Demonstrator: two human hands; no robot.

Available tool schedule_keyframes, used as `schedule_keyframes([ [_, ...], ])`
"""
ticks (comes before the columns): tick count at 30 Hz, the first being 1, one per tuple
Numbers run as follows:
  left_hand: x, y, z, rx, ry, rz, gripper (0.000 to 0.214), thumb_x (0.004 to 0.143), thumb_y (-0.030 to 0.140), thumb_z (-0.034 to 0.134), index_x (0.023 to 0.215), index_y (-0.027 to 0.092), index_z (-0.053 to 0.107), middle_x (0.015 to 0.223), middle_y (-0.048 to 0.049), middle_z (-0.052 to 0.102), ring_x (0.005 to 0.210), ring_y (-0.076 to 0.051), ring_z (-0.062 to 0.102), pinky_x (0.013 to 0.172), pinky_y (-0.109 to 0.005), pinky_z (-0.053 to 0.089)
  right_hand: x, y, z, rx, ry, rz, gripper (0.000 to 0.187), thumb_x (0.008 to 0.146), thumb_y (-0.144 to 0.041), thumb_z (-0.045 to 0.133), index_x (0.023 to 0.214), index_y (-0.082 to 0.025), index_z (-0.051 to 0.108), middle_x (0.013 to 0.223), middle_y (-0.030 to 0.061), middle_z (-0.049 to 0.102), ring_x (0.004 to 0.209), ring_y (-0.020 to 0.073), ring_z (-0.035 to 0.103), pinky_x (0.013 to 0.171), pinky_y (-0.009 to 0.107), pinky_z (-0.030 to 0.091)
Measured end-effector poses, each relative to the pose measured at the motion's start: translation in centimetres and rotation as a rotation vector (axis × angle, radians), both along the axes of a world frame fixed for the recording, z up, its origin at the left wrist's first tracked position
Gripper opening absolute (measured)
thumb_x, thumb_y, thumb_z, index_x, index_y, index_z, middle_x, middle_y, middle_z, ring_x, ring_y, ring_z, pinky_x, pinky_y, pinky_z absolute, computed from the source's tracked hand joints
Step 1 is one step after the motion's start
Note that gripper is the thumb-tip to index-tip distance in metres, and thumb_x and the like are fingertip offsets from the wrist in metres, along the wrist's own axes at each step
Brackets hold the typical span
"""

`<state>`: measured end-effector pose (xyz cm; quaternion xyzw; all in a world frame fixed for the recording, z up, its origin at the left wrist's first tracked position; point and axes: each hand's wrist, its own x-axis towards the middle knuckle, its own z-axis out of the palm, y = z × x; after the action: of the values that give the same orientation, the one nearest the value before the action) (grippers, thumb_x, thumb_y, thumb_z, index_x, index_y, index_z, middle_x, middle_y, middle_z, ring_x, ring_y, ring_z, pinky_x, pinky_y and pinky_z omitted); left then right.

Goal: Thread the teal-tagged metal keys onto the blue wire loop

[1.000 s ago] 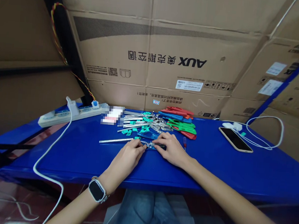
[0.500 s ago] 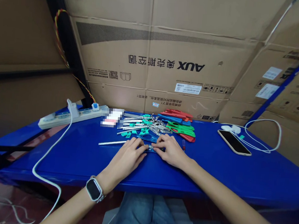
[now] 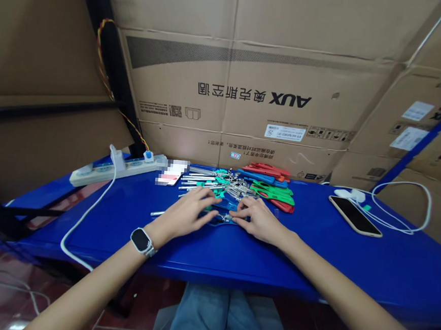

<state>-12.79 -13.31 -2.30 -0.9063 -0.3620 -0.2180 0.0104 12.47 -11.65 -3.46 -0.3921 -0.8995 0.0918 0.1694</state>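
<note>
On the blue table, a blue plastic handle shell (image 3: 216, 223) lies between my hands with small silvery metal parts (image 3: 225, 218) in it. My right hand (image 3: 260, 220) pinches at the right end of these metal parts, thumb and forefinger close together. Over the left end is my left hand (image 3: 188, 211), its thumb and forefinger apart; a bit of teal shows beneath them. From under this hand a metal rod (image 3: 156, 213) sticks out to the left. Just behind, another blue translucent shell (image 3: 227, 204) lies by a pile of metal rods with teal clips (image 3: 207, 178).
Red, blue and green handle shells (image 3: 274, 191) are stacked behind my right hand. A phone (image 3: 355, 216) and white cable (image 3: 421, 229) lie right. At left are a power strip (image 3: 129, 165) and a pixelated card (image 3: 173, 172). Cardboard (image 3: 251, 60) walls the back.
My left hand has opened its pinch and shifted left, covering more of the rod and the loose teal pieces. My right hand stays at the metal parts. The view has shifted slightly.
</note>
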Motion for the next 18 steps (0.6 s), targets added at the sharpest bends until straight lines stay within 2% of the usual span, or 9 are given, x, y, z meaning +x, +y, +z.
schedule_keyframes([
  [4, -2.1, 1.5, -0.5, -0.149, -0.104, 0.03, 0.027, 0.096, 0.032, 0.052, 0.115, 0.021, 0.067, 0.112, -0.0085, 0.063, 0.108, -0.024, 0.058, 0.097, -0.039, 0.048, 0.0, 0.2, 0.7, -0.013, -0.043, 0.042, 0.02, 0.094, -0.028, 0.062, 0.109, -0.025, 0.076, 0.101, 0.0066, 0.066, 0.102, 0.0221, 0.058, 0.091, 0.041, 0.035],
  [7, -2.6, 1.6, -1.1, -0.213, -0.108, 0.024, 0.025, 0.094, 0.033, 0.055, 0.111, 0.023, 0.07, 0.11, -0.0072, 0.064, 0.104, -0.022, 0.061, 0.093, -0.036, 0.05, 0.0, 0.3, 1.2, -0.01, -0.057, 0.055, 0.018, 0.093, -0.026, 0.063, 0.106, -0.024, 0.075, 0.104, 0.0067, 0.067, 0.105, 0.0228, 0.059, 0.093, 0.042, 0.035],
  [11, -2.1, 1.0, -1.4, -0.16, -0.058, 0.024, 0.024, 0.095, 0.032, 0.054, 0.111, 0.022, 0.07, 0.108, -0.0078, 0.062, 0.103, -0.022, 0.06, 0.092, -0.037, 0.049, -0.7, 0.4, 2.0, 0.02, -0.059, 0.06, 0.018, 0.09, -0.027, 0.065, 0.103, -0.022, 0.074, 0.104, 0.0068, 0.067, 0.102, 0.0238, 0.06, 0.092, 0.042, 0.037],
  [14, -1.6, 0.8, -1.2, -0.091, -0.021, 0.01, 0.021, 0.096, 0.03, 0.053, 0.108, 0.021, 0.069, 0.105, -0.008, 0.061, 0.101, -0.023, 0.058, 0.088, -0.036, 0.048, -2.1, 0.4, 2.4, 0.056, -0.022, 0.045, 0.018, 0.089, -0.03, 0.065, 0.103, -0.022, 0.074, 0.102, 0.0071, 0.067, 0.097, 0.0229, 0.062, 0.086, 0.037, 0.041],
  [18, -1.2, 0.8, -1.2, -0.06, 0.037, 0.019, 0.018, 0.096, 0.026, 0.053, 0.102, 0.019, 0.068, 0.1, -0.0073, 0.061, 0.096, -0.022, 0.058, 0.083, -0.035, 0.047, -4.3, 0.7, 2.3, -0.044, -0.063, 0.02, 0.018, 0.084, -0.032, 0.069, 0.098, -0.023, 0.075, 0.097, 0.0055, 0.069, 0.086, 0.0203, 0.063, 0.073, 0.03, 0.042],
])
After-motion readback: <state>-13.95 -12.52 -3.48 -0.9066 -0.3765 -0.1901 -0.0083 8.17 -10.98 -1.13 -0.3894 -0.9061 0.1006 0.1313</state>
